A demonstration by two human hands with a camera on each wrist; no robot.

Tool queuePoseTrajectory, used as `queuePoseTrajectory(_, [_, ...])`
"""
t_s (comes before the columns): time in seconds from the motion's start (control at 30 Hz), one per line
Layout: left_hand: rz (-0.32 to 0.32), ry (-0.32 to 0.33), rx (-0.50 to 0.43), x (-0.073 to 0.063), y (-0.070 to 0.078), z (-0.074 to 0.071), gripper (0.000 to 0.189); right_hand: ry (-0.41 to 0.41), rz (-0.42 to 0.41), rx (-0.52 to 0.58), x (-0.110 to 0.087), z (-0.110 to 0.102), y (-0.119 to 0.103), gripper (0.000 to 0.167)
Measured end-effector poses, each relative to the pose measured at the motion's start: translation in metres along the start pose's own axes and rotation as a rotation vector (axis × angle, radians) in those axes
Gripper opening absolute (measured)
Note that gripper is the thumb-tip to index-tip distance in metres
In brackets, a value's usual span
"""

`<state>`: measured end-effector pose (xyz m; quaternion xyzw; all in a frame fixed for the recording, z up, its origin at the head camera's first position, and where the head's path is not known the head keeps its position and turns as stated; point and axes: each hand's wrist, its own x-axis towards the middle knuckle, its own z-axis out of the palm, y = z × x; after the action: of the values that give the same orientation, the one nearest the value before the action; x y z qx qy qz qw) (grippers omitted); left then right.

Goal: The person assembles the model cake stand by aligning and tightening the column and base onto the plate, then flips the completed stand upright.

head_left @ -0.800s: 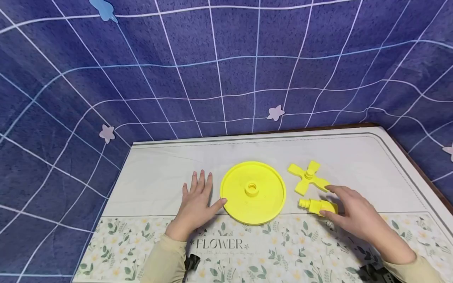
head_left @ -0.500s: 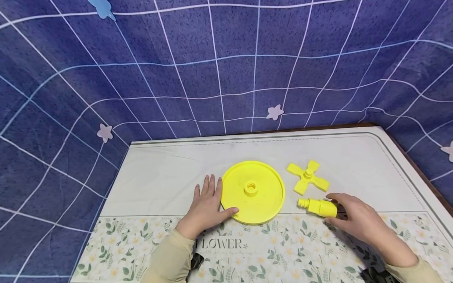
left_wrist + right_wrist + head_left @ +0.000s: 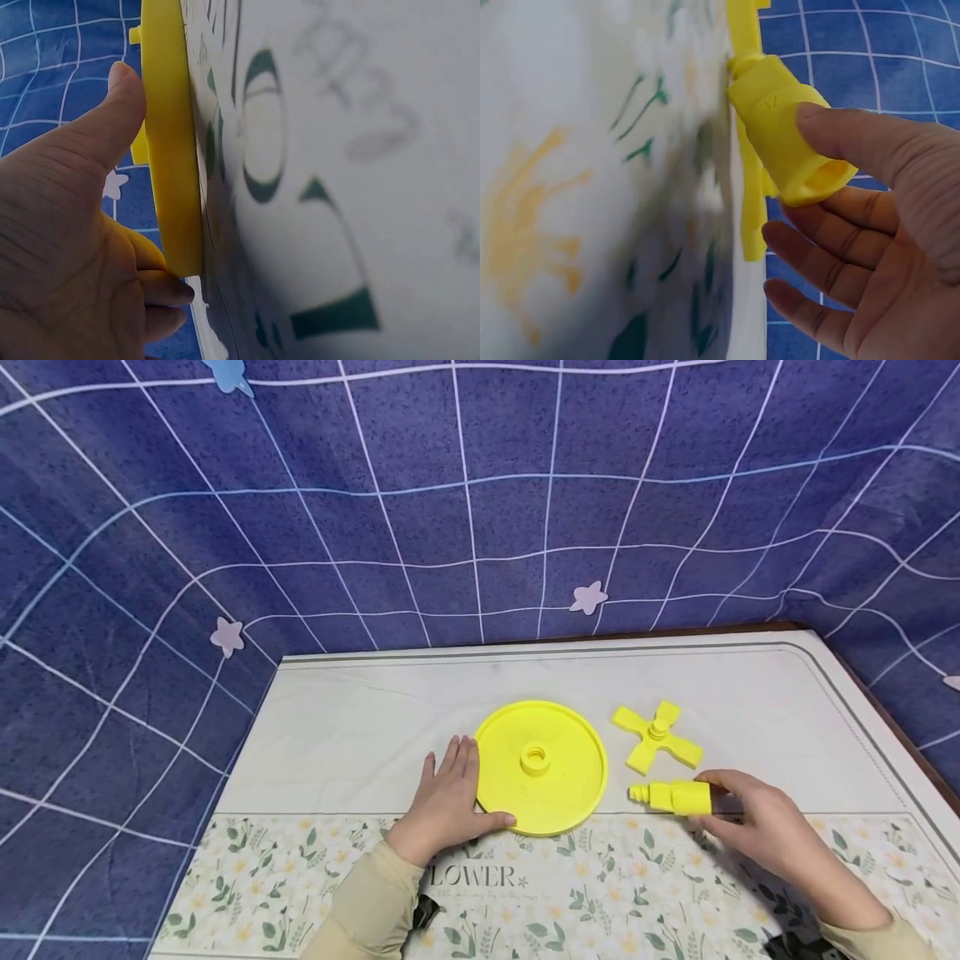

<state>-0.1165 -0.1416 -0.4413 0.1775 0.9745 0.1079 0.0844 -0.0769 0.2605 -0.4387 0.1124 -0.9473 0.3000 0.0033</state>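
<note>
A round yellow tray-like disc [image 3: 558, 803] with a raised rim and a central socket lies on the table. Along its left edge is my left hand [image 3: 442, 806], fingers straight beside the rim and thumb reaching over the front rim. In the left wrist view, the thumb touches the edge of the disc. My right hand [image 3: 757, 814] pinches a yellow hollow connector [image 3: 671, 797] at its wide end; its ridged, screw-like tip points left. The right wrist view shows the connector's open end between thumb and fingers. Behind it lies a yellow four-armed cross piece [image 3: 657, 735] with a short central stub.
A white cloth with a floral front band [image 3: 600, 885] covers the table. Dark blue grid-patterned fabric [image 3: 510, 518] with stars hangs behind and at both sides. The table's right edge [image 3: 885, 714] runs beyond the cross piece.
My left hand has moved right, up against the disc, with the thumb over its rim. My right hand has closed on the connector's wide end, which has turned slightly.
</note>
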Motion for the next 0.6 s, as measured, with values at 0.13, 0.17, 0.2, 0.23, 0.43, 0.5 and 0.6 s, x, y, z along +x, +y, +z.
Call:
queuePoseTrajectory(0.13, [-0.009,-0.009,-0.004,0.000,0.001,-0.001,0.124,0.091,-0.110,0.038,0.002,-0.003,-0.005,0.049])
queuePoseTrajectory(0.17, [-0.012,-0.011,-0.009,0.000,0.001,-0.001,0.124,0.112,-0.141,0.041,0.003,-0.003,-0.007,0.049])
queuePoseTrajectory(0.2, [-0.015,-0.013,-0.016,0.000,0.001,-0.001,0.124,0.127,-0.173,0.046,0.006,-0.004,-0.009,0.049])
queuePoseTrajectory(0.23, [-0.020,-0.015,-0.025,0.000,0.001,0.000,0.125,0.144,-0.199,0.045,0.008,-0.004,-0.012,0.048])
queuePoseTrajectory(0.43, [-0.042,-0.039,-0.055,0.001,0.001,0.000,0.125,0.194,-0.282,0.061,0.030,0.000,-0.037,0.048])
queuePoseTrajectory(0.5, [-0.043,-0.045,-0.058,0.001,0.002,0.000,0.125,0.206,-0.295,0.086,0.039,0.004,-0.047,0.049])
queuePoseTrajectory(0.6, [-0.041,-0.045,-0.055,0.001,0.003,-0.001,0.125,0.219,-0.313,0.121,0.053,0.010,-0.062,0.049])
